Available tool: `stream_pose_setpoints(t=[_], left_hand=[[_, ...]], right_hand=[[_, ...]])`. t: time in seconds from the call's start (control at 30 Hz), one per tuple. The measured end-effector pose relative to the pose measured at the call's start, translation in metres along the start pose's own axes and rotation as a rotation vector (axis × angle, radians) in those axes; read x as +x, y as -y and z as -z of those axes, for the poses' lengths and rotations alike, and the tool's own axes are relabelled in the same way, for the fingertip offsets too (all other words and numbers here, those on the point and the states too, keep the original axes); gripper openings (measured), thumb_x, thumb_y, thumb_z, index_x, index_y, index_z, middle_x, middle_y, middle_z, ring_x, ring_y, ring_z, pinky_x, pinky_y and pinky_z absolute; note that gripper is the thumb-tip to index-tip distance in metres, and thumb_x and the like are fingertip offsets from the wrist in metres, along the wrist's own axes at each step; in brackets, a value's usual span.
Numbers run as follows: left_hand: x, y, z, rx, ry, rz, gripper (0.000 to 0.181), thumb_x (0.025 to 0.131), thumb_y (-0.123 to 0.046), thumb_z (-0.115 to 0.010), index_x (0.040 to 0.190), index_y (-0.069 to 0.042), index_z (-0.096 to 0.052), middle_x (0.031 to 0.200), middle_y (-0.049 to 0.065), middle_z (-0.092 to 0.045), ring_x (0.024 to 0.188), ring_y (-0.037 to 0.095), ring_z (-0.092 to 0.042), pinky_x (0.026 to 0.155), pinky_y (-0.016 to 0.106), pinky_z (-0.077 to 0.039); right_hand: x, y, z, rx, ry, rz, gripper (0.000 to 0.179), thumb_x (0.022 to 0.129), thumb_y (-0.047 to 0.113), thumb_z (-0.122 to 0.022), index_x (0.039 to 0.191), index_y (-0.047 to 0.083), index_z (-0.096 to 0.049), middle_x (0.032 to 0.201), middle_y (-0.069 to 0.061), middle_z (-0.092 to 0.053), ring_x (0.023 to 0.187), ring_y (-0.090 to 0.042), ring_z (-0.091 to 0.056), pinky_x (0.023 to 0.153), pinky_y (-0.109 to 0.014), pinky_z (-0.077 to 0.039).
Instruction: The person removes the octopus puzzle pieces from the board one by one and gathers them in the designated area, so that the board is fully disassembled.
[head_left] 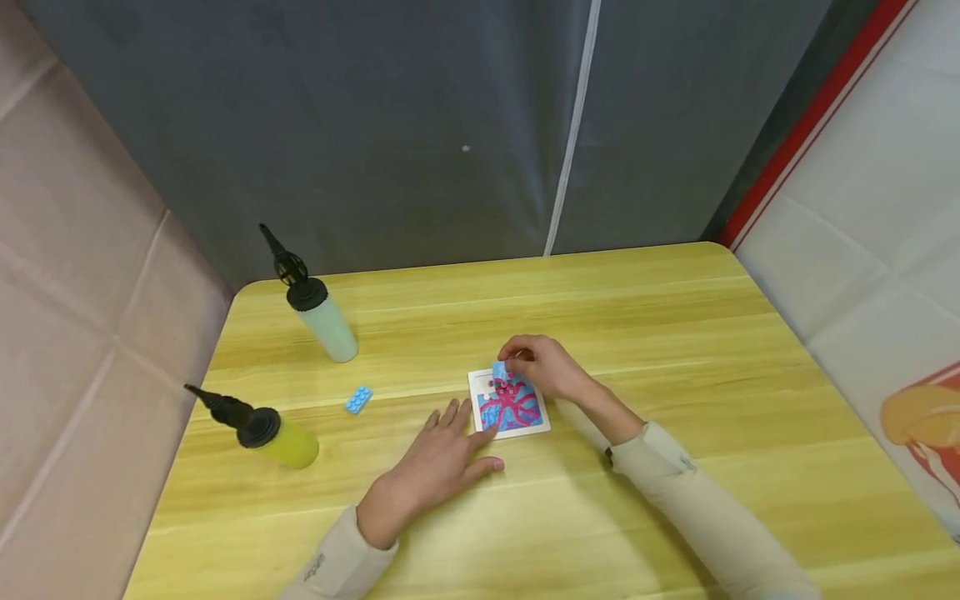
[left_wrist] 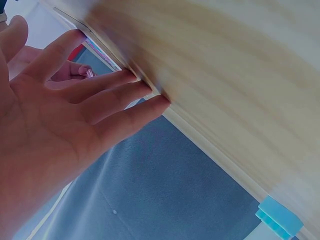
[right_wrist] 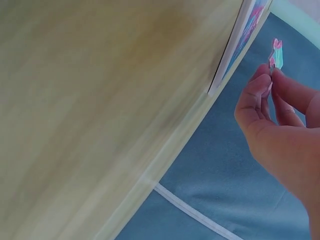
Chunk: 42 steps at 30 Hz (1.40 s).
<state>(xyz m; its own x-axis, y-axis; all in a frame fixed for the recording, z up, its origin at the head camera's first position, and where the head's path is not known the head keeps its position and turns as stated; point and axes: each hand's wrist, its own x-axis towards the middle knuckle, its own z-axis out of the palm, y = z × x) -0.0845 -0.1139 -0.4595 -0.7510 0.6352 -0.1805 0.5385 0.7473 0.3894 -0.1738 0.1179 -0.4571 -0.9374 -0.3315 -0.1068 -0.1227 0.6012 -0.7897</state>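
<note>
A jigsaw puzzle with a pink octopus on blue lies in a white-bordered tray at the middle of the table. Its upper left part shows bare white. Between thumb and fingertips my right hand pinches a puzzle piece, blue with pink, held above the tray's upper edge. My left hand lies with fingers spread and straight, at the tray's left side. One of its fingertips is on the tray's lower left corner, and in the left wrist view the other fingertips meet the tabletop.
Left of the hands lies a blue toy brick. Farther left are a pale green bottle-shaped pump and a yellow one, both with black nozzles. A grey curtain hangs behind the wooden table.
</note>
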Motion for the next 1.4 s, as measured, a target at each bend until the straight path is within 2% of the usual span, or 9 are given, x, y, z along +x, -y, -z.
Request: stream_pose_setpoints(t=[0.7,1.03,1.4], left_hand=[[0.0,-0.001,0.0,-0.004,-0.008,0.007,0.059,0.102,-0.055,-0.055,0.147,-0.017,-0.059,0.162,0.033,-0.033,0.15,0.054,-0.031,0.119,0.069,-0.03],[0.001,0.0,0.0,-0.005,-0.003,0.011,0.06,0.103,-0.056,-0.053,0.147,-0.017,-0.059,0.162,0.033,-0.032,0.151,0.053,-0.03,0.12,0.068,-0.029],[0.001,0.001,-0.002,-0.007,0.003,0.01,0.06,0.103,-0.057,-0.053,0.147,-0.017,-0.059,0.163,0.033,-0.031,0.152,0.052,-0.029,0.121,0.068,-0.028]], right_hand=[[-0.007,-0.009,0.012,0.005,-0.027,-0.043,0.012,0.101,0.01,-0.063,0.108,0.01,-0.073,0.102,-0.007,-0.071,0.091,-0.021,-0.06,0.083,-0.033,-0.052],[-0.007,-0.016,0.018,0.0,-0.033,-0.044,0.012,0.1,0.007,-0.063,0.106,0.006,-0.073,0.1,-0.01,-0.072,0.087,-0.02,-0.061,0.078,-0.031,-0.052],[-0.007,-0.023,0.025,-0.024,-0.039,-0.087,0.012,0.1,0.007,-0.062,0.106,0.005,-0.072,0.102,-0.013,-0.072,0.088,-0.021,-0.063,0.074,-0.029,-0.051]])
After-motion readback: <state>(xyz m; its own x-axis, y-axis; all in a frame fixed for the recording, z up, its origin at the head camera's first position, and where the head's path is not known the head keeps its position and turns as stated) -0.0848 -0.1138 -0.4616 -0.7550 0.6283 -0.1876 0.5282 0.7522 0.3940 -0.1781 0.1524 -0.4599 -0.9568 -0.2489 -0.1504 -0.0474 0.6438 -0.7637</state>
